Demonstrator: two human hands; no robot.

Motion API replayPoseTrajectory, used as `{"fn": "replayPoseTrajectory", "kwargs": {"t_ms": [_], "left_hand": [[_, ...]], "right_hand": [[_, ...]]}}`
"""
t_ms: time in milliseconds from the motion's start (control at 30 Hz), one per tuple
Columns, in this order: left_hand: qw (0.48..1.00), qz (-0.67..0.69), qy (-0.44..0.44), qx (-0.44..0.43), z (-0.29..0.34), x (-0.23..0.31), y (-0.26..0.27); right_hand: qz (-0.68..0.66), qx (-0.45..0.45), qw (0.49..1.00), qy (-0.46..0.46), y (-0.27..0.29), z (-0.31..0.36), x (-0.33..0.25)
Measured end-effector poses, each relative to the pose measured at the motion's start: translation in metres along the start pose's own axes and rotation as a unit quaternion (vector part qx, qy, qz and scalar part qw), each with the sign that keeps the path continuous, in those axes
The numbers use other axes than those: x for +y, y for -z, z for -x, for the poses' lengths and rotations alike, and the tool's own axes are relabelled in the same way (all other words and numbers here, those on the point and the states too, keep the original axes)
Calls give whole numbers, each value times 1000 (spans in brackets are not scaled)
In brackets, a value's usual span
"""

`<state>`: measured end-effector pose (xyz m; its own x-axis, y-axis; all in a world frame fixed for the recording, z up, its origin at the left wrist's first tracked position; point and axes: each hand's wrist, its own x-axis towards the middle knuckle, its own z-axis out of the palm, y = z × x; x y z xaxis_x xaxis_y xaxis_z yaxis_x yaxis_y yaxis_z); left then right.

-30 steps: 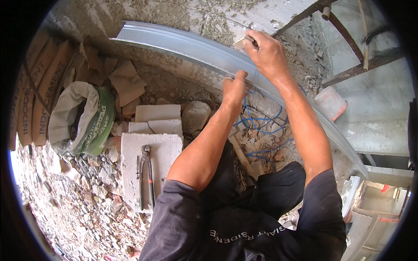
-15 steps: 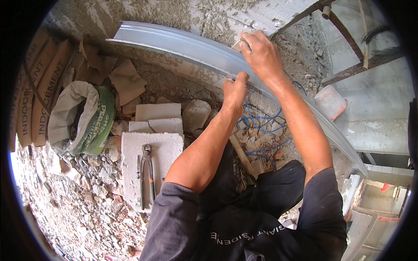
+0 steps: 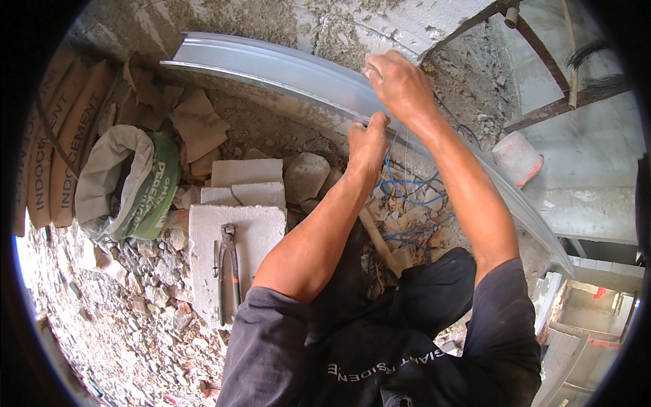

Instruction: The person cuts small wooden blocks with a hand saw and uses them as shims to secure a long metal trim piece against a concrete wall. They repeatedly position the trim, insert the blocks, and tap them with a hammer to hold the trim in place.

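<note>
A long grey metal channel [image 3: 271,64] runs across the upper middle and down to the right. My left hand [image 3: 368,142] is closed at its lower edge, thumb and fingertips against the metal; what they pinch is hidden. Over the channel's upper edge, my right hand [image 3: 401,85] is closed, fingertips together; anything in them is too small to make out. Thin pale strings [image 3: 404,144] hang below the channel beside my left hand. Blue cord [image 3: 413,198] lies loosely looped on the rubble below.
Pincers [image 3: 229,271] lie on a white block [image 3: 203,234] at left. Beyond are an open green-and-white sack [image 3: 163,183] and stacked brown paper sacks [image 3: 74,149]. A whitish bucket [image 3: 517,159] lies tipped at right. A wooden stick [image 3: 378,239] rests near my knees. Rough concrete [image 3: 380,24] stands behind the channel.
My right hand has shifted slightly left along the channel's upper edge, and the small pale thing at its fingertips no longer shows clearly. My left hand stays at the lower edge.
</note>
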<state>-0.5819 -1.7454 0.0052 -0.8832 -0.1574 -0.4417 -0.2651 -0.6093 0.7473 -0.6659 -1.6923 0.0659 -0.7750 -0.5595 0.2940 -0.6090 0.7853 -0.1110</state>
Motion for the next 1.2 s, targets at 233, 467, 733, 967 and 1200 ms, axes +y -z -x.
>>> {"fn": "replayPoseTrajectory", "kwargs": {"t_ms": [233,467,733,967,1200], "left_hand": [[1000,-9,6,-25,-7,-1,1],[998,-55,-1,7,-1,6,-2],[996,-85,-30,21,-10,-2,-3],[995,-100,-5,1,-9,0,-1],[996,-91,-10,13,-6,3,-6]], "right_hand": [[-1,83,995,62,-14,5,5],[66,100,991,60,-7,5,5],[-89,151,984,34,2,13,13],[-128,71,964,-221,39,67,18],[-144,20,957,-251,17,65,11]]}}
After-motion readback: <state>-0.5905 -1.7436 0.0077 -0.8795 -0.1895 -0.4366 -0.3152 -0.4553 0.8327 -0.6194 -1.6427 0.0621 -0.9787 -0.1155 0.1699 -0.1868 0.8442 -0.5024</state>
